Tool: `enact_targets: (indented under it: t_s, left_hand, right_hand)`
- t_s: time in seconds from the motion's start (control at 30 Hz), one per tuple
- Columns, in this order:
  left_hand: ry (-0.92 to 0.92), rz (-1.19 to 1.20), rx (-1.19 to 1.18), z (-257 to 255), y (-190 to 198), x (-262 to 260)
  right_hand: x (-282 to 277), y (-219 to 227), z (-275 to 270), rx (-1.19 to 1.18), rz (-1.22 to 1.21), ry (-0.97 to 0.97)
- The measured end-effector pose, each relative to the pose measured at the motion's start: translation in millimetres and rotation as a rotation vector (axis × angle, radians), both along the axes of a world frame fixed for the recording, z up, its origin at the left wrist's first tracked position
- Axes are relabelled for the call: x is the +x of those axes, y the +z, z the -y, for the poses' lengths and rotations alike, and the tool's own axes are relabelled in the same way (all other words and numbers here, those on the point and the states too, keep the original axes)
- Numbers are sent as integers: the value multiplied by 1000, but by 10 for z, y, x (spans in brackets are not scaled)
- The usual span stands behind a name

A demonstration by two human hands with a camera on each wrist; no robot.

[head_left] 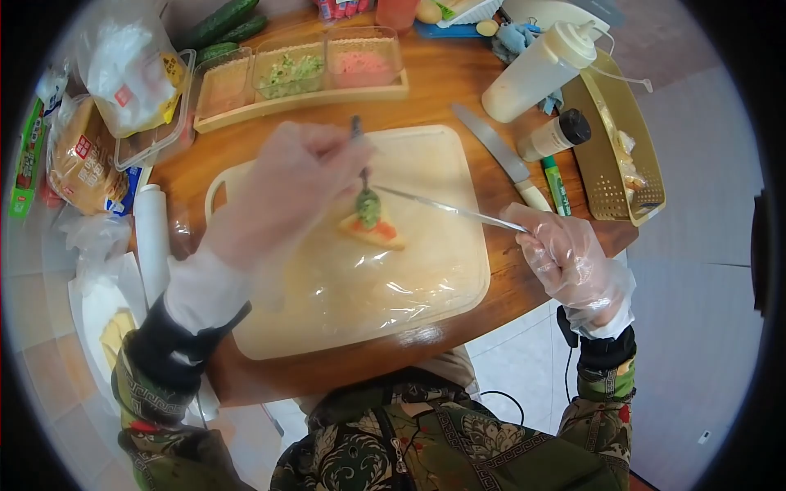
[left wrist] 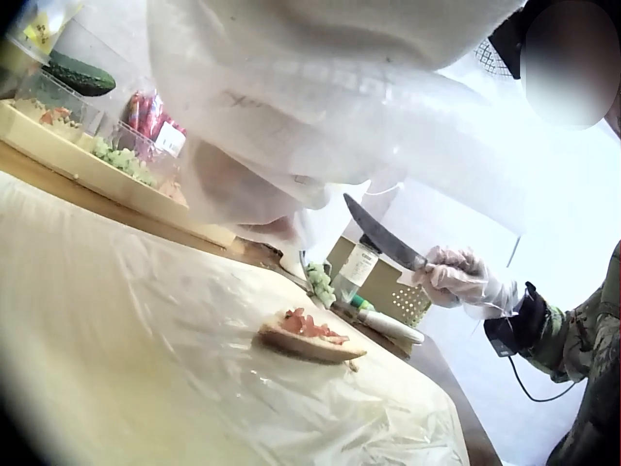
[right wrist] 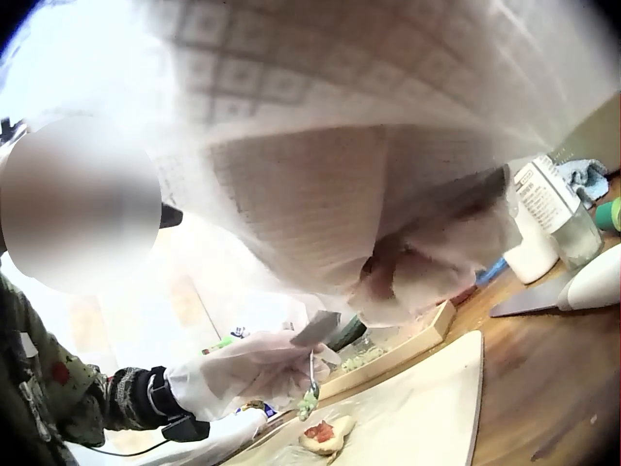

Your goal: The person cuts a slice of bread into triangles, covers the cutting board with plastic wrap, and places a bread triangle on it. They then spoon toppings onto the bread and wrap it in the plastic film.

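Observation:
My gloved left hand grips a metal spoon by its handle. Chopped green filling fills the spoon's bowl, which hangs close over a small triangular piece of bread. Red chopped topping lies on top of that bread. Under it is a cream cutting board with clear plastic film over its surface. In my right hand, also in a clear glove, a table knife is held by the handle, its blade pointing left toward the spoon.
A tray with three tubs of chopped fillings stands at the back. Right of the board lie a large knife, a squeeze bottle, a seasoning jar and a basket. Bagged bread and a white roll are left.

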State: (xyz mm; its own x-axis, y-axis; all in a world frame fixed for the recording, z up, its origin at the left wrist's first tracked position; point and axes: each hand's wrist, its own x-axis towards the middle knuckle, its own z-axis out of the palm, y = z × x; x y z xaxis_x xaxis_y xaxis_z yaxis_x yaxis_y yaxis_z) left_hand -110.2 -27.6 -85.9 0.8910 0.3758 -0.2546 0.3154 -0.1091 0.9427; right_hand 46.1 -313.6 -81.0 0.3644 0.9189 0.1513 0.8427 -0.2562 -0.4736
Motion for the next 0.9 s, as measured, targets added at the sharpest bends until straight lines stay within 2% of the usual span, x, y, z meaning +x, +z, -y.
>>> enact_targets:
  t_s: [0.23, 0.3, 0.53, 0.63, 0.7, 0.8, 0.9]
  left_hand:
    - [20, -2, -61, 26, -47, 41]
    - [16, -20, -56, 27, -67, 49]
    - [-14, -29, 46, 26, -123, 55]
    - [-29, -14, 22, 37, -142, 56]
    - [-5, 103, 19, 62, -188, 68]
    - [-30, -36, 44, 56, -118, 73]
    - [-35, -48, 64, 61, -118, 75]
  right_hand:
    - [66, -162, 34, 65, 2, 67]
    - [48, -202, -4, 190, 55, 48]
    - [-15, -43, -46, 55, 131, 24]
    - [-6, -20, -23, 7, 232, 87]
    - [-33, 25, -33, -11, 259, 75]
    - [-27, -47, 8, 47, 249, 83]
    - [-46, -53, 17, 33, 232, 76]
